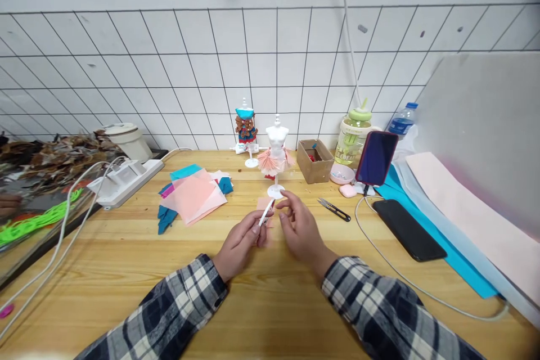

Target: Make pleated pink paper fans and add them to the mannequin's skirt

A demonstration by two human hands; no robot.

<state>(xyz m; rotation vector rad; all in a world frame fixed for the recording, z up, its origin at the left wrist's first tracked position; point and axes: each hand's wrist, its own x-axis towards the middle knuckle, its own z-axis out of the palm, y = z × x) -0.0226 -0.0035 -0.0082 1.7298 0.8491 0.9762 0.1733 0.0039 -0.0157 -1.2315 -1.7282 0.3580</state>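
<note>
My left hand [242, 241] is closed on a slim white stick-like item [265, 212], tilted up toward its darker tip; its exact kind is unclear. Just right of it, my right hand [301, 229] has its thumb and fingers apart, and nothing shows between them. Beneath the hands lies a piece of pink paper [272, 236], partly covered. Beyond them stands a small white dress-form mannequin [277, 138] wearing a ruffled pink skirt [270, 163]. Its round white base [276, 191] is close to my right fingertips.
Pink, blue and magenta sheets [194, 194] lie left. Thread snips [334, 210], a cardboard box [315, 162], a propped phone [377, 157] and a black phone [409, 229] are right. A dressed mannequin [246, 126] stands behind; a power strip [126, 183] sits far left.
</note>
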